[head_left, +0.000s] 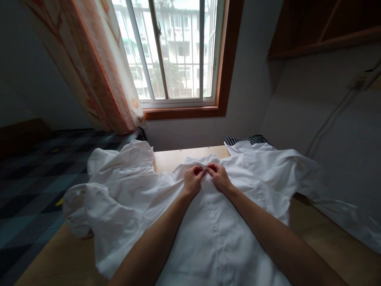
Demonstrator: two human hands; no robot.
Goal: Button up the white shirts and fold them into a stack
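Together, the left hand [193,179] and right hand [219,176] pinch the collar of the white shirt [214,234], which lies lengthwise, collar pointing toward the window [175,51].

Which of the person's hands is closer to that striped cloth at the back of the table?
Right. The right hand pinches the white shirt collar below and left of the striped cloth; the left hand sits farther left.
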